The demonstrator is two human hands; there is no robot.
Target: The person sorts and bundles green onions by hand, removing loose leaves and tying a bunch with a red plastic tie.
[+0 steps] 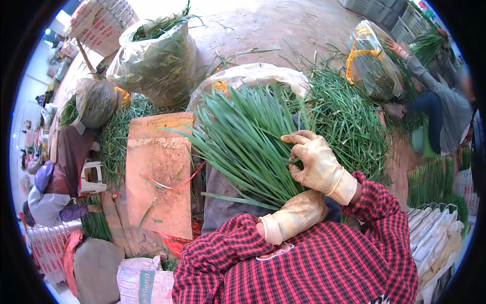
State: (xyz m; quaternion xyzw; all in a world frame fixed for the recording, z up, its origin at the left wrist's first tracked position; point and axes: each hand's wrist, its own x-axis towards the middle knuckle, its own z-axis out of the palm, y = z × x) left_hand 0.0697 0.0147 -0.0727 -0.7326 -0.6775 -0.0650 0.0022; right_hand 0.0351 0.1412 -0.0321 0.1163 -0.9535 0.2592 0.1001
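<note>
A large fanned bunch of garlic chives [253,137] lies across my lap, its leaf tips pointing up and to the left. My left hand [301,209], in a soiled pale rubber glove, is closed round the lower end of the bunch; its fingertips are mostly hidden. Above it my right hand [316,161], gloved alike, has its fingers curled in a pinch on leaves at the bunch's right side. Beneath the leaves, dark cloth [217,197] covers my legs. Past the tips stands an open clear plastic bag [253,73].
Loose green leaves [344,121] are heaped to the right. A stained board [159,172] with red ties lies at left. Filled bags [152,61] stand farther off. One person [440,101] sits at right, another [55,187] at left. Crates [435,233] are at lower right.
</note>
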